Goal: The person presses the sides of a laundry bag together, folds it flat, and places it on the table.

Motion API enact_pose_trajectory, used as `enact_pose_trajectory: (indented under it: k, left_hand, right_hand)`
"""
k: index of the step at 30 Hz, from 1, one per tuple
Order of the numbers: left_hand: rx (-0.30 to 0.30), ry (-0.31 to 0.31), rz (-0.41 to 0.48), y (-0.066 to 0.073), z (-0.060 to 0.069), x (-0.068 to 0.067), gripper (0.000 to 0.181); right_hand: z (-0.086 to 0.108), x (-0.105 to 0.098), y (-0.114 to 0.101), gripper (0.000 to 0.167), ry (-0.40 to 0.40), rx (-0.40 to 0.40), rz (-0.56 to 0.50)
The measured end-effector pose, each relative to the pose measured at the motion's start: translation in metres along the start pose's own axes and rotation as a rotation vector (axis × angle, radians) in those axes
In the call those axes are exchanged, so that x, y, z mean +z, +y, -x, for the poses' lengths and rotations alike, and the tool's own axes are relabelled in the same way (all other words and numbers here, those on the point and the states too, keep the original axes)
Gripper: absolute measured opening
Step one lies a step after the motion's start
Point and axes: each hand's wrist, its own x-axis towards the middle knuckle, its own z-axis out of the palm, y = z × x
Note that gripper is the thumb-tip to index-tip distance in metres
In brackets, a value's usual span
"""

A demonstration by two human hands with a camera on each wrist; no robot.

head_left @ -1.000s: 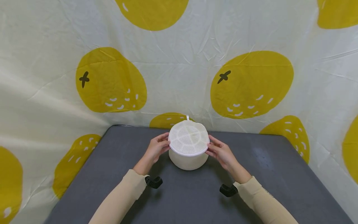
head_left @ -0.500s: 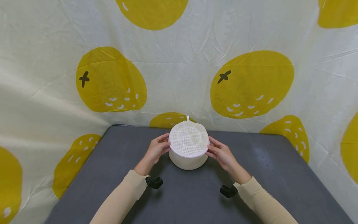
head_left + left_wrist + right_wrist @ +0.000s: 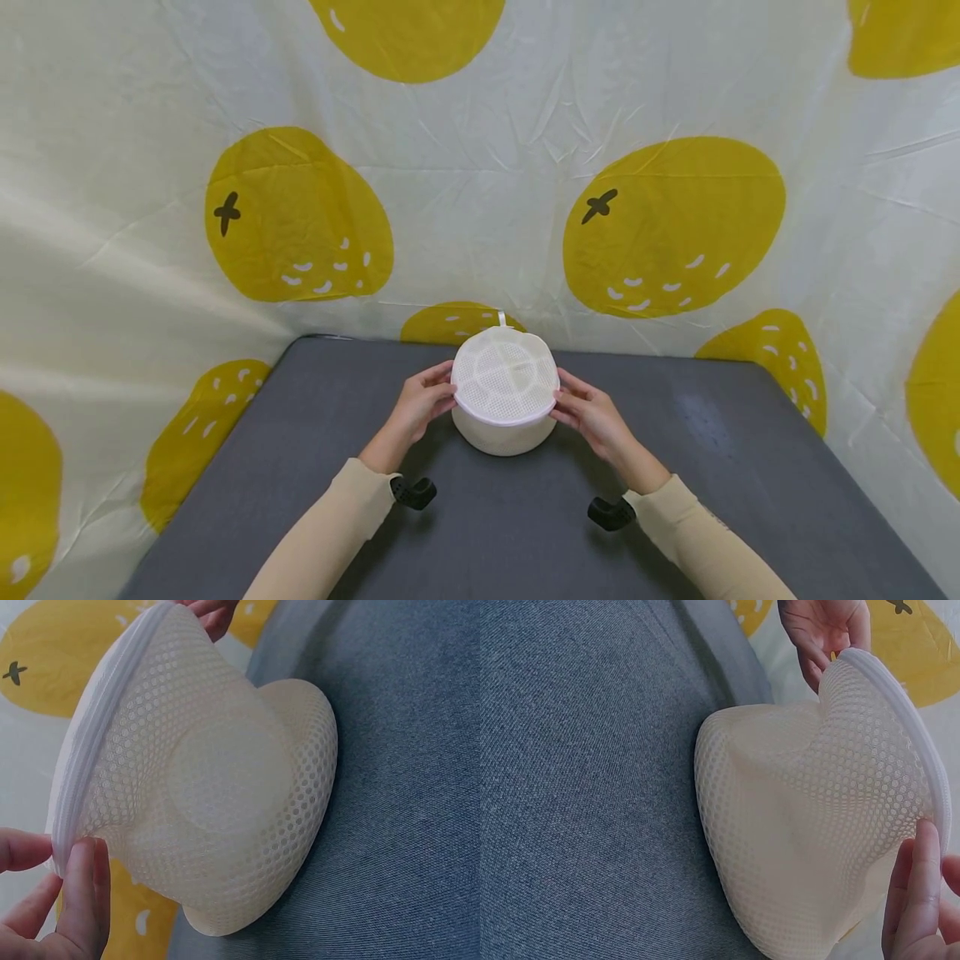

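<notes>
A round white mesh bag (image 3: 504, 379) stands on the grey surface, its flat top tilted toward the camera and a small loop at its far edge. The left hand (image 3: 414, 408) pinches the rim from the left, the right hand (image 3: 600, 421) from the right. In the left wrist view, thumb and fingers of the left hand (image 3: 64, 900) hold the zippered edge of the bag (image 3: 225, 780), whose mesh side sags and folds. The right wrist view shows the right hand (image 3: 922, 900) at the opposite edge of the bag (image 3: 780, 817); something pale and rounded shows faintly through the mesh.
The grey padded surface (image 3: 495, 533) extends around the bag. Behind and beside it hangs a pale cloth (image 3: 480, 233) with large yellow fruit prints. Black devices are strapped at the left wrist (image 3: 413, 492) and right wrist (image 3: 611, 514).
The bag's top has shifted down very slightly, with both hands keeping their grip on its rim. Otherwise the arms look nearly still.
</notes>
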Motion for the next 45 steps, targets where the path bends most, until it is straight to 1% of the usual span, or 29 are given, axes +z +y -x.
enact_pose_trajectory:
  k: [5, 9, 14, 21, 24, 31, 38, 45]
  left_hand:
    - [-0.005, -0.007, 0.004, -0.002, -0.003, 0.001, 0.050]
    - [-0.017, 0.008, 0.013, -0.004, -0.005, 0.002, 0.050]
    - [-0.016, 0.012, 0.017, -0.005, -0.006, 0.001, 0.050]
    - [-0.029, 0.002, 0.017, -0.005, -0.005, 0.002, 0.050]
    - [-0.035, 0.002, 0.013, -0.006, -0.006, 0.001, 0.051]
    - [-0.042, -0.002, 0.005, -0.008, -0.008, 0.000, 0.050]
    - [-0.047, -0.020, 0.006, -0.010, -0.010, -0.002, 0.050]
    - [-0.057, -0.028, -0.002, -0.013, -0.011, -0.004, 0.050]
  right_hand:
    - [-0.002, -0.001, 0.001, 0.058, 0.010, 0.006, -0.005]
    - [-0.003, -0.002, 0.003, 0.057, 0.017, 0.016, 0.002]
    - [-0.004, -0.001, 0.005, 0.057, 0.016, 0.023, 0.005]
    - [-0.005, -0.001, 0.008, 0.056, 0.038, 0.040, 0.001]
    - [-0.005, 0.000, 0.010, 0.057, 0.042, 0.042, -0.016]
    - [-0.004, 0.000, 0.012, 0.057, 0.020, 0.038, -0.035]
    - [-0.005, 0.000, 0.014, 0.056, 0.040, 0.067, -0.035]
    - [-0.008, -0.001, 0.018, 0.056, 0.034, 0.074, -0.023]
